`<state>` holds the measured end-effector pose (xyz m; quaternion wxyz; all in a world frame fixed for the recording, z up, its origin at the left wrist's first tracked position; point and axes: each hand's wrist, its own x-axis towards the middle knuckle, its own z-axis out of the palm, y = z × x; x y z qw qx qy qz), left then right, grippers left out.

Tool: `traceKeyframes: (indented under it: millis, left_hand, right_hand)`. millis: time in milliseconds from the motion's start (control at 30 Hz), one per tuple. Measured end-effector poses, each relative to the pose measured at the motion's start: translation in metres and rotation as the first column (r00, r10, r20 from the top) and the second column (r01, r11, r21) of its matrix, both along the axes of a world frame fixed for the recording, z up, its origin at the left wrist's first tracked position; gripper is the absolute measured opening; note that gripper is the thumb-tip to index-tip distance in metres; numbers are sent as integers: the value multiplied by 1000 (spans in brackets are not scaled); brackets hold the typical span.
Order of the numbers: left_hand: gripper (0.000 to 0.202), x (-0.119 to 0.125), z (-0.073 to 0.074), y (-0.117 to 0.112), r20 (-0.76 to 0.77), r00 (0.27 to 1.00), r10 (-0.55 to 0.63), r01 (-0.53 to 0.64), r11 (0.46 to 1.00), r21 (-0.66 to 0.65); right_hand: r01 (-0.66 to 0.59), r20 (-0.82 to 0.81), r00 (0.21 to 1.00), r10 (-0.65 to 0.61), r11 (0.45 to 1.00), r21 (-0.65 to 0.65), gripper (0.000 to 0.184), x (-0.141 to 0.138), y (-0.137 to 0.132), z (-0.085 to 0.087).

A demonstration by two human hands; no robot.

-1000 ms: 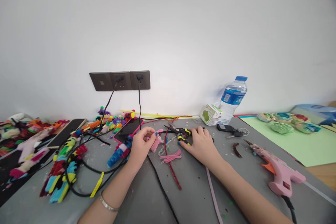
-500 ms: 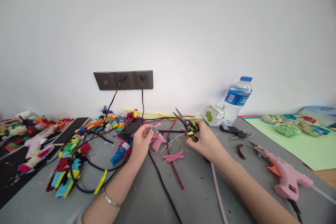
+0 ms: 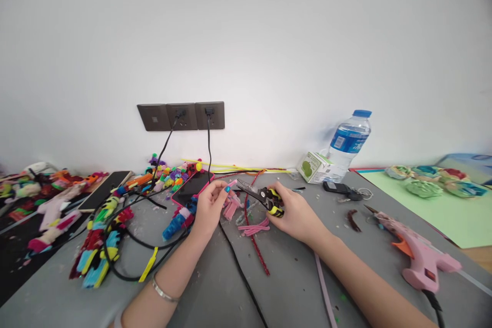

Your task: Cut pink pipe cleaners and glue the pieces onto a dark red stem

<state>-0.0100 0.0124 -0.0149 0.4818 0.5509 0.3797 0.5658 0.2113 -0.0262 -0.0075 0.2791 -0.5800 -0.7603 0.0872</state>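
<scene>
Here the left hand (image 3: 209,205) pinches a short pink pipe cleaner piece (image 3: 231,183) above the grey tabletop (image 3: 215,287). Just right of it, the right hand (image 3: 294,215) grips yellow-handled cutters (image 3: 261,196), blades pointing at the piece. The blade tips sit close to the left fingertips (image 3: 226,189); a careless squeeze could nick them.

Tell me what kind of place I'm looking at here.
Most likely a home craft table: a pink glue gun lies at right, colourful pipe-cleaner figures pile up at left, and the right hand holds cutters near a pink pipe-cleaner piece.
</scene>
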Motion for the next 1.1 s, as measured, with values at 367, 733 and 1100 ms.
traceKeyframes:
  millis: [367,733,1100]
  left_hand:
    - [29,0,2,-4,-42,999,-29,30,999,22]
    - [30,1,2,-3,-42,999,-33,34,999,24]
    - [13,-1,1,-3,-118,990,74,-54,985,167]
  right_hand:
    - [-11,15,1000,11,1000,-2,33,-6,-5,2]
    - [-6,29,1000,6,1000,-7,31,-7,-5,1]
    - [-10,18,1000,11,999,-36,28,-10,-6,1]
